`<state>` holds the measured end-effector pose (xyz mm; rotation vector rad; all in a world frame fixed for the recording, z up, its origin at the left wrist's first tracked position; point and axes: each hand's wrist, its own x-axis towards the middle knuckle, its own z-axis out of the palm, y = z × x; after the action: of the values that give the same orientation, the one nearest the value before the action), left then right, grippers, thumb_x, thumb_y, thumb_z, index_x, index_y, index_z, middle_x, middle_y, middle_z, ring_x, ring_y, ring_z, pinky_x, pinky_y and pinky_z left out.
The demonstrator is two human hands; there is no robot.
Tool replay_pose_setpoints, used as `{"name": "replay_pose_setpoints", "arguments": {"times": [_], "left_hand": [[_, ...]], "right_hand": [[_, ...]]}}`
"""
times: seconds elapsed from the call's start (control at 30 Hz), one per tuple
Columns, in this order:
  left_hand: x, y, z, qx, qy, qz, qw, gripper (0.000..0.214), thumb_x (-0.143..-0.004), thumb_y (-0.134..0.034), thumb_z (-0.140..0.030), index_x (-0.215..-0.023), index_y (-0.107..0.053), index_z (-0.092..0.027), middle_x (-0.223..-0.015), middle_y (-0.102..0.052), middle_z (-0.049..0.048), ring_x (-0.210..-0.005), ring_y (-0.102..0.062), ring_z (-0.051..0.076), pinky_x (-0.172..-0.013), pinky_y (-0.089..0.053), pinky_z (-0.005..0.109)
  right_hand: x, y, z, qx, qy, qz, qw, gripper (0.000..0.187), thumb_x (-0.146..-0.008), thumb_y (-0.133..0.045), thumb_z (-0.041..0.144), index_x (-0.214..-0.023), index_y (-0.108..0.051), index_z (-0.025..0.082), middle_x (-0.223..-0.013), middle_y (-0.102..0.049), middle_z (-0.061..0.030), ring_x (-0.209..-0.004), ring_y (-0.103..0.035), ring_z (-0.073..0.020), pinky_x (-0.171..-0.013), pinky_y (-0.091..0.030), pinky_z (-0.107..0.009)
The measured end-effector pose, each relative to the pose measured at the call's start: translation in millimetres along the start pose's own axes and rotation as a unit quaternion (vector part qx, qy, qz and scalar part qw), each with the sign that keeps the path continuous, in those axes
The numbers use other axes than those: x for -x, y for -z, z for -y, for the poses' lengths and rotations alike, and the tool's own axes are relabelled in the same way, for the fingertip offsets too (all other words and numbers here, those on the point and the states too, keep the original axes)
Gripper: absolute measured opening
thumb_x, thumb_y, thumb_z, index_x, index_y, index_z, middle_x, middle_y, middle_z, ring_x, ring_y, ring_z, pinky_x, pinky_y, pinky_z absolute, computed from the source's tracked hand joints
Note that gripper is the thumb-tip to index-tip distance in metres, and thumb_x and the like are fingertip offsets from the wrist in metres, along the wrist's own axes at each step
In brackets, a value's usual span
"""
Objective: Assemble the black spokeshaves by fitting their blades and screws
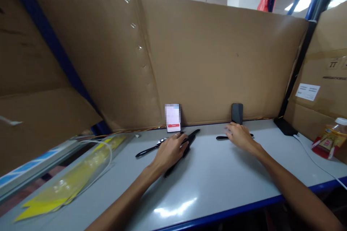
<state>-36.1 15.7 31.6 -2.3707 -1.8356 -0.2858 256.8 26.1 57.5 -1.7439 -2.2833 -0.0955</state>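
Note:
My left hand lies over a long black strap-like object on the grey table, fingers curled on it. A second thin black piece sticks out to its left. My right hand rests fingers-down on another thin black strip, a little blurred. Behind the hands a phone with a lit screen leans against the cardboard wall. A small black device stands upright to its right.
A brown cardboard wall closes the back and sides. Yellow plastic sheeting and a clear tube lie at the left. At the right are a white cable, a black block and a bottle. The table has a blue front edge.

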Motion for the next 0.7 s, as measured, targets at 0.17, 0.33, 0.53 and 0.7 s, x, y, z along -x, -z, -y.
{"name": "replay_pose_setpoints", "arguments": {"times": [0.17,0.33,0.53,0.7], "left_hand": [[0.5,-5.1,-1.1,-0.001,-0.043,0.01,0.999,0.026,-0.103,-0.043,-0.028,-0.12,-0.061,-0.021,-0.117,-0.067,0.0104,-0.101,-0.067,0.027,-0.079,-0.048,0.033],[-0.1,-11.5,1.5,-0.002,-0.062,0.019,0.998,0.026,-0.103,-0.044,-0.027,-0.118,-0.063,-0.019,-0.116,-0.067,0.0111,-0.102,-0.067,0.028,-0.078,-0.049,0.034],[2.3,-5.3,-3.0,0.004,-0.06,0.036,0.998,0.024,-0.099,-0.048,-0.02,-0.117,-0.064,-0.02,-0.121,-0.067,0.0109,-0.107,-0.067,0.028,-0.083,-0.05,0.034],[2.4,-6.3,-3.9,0.011,-0.072,0.046,0.996,0.024,-0.096,-0.052,-0.017,-0.115,-0.067,-0.021,-0.119,-0.069,0.01,-0.106,-0.067,0.028,-0.084,-0.051,0.035]], "right_hand": [[-14.0,2.1,-39.9,0.061,-0.071,0.052,0.994,0.029,-0.097,-0.05,0.017,-0.118,-0.071,0.017,-0.119,-0.072,-0.0168,-0.109,-0.068,-0.0288,-0.083,-0.043,-0.032],[-15.1,-5.2,-51.8,0.046,-0.065,0.088,0.993,0.032,-0.092,-0.056,0.015,-0.119,-0.073,0.016,-0.117,-0.072,-0.0188,-0.104,-0.069,-0.0296,-0.078,-0.043,-0.032],[-17.2,-11.4,-53.5,0.017,-0.039,0.085,0.995,0.032,-0.09,-0.06,0.016,-0.119,-0.073,0.019,-0.113,-0.074,-0.0137,-0.104,-0.068,-0.0263,-0.075,-0.04,-0.029],[-22.2,-24.6,-55.9,0.017,-0.044,0.077,0.996,0.026,-0.088,-0.06,0.013,-0.108,-0.075,0.019,-0.107,-0.075,-0.0131,-0.096,-0.07,-0.0255,-0.069,-0.036,-0.028]]}}
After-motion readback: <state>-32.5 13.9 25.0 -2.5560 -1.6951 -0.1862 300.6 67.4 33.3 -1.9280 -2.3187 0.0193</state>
